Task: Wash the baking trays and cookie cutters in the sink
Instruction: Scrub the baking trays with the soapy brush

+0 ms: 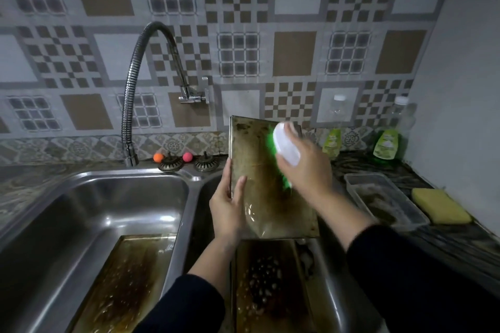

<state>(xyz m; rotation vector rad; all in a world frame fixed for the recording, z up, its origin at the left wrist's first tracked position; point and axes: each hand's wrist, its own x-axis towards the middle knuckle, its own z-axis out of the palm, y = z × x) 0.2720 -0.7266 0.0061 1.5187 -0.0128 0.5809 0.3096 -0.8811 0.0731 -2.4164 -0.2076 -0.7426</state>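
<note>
A stained, greasy baking tray [259, 170] is held upright over the right basin of the steel sink [194, 192]. My left hand [228, 205] grips its left edge, thumb on the front. My right hand [305, 167] holds a white scrub brush [285, 147] with green bristles pressed against the tray's upper right face. A second dirty tray [127, 284] lies in the left basin. A third tray [267, 286] lies in the right basin below the held one. No cookie cutters are visible.
A flexible tap [130, 105] curves over the left basin. Two drain strainers [205, 162] and two small balls sit behind the sink. On the right counter stand two green soap bottles [385, 143], a clear plastic container [384, 200] and a yellow sponge [441, 205].
</note>
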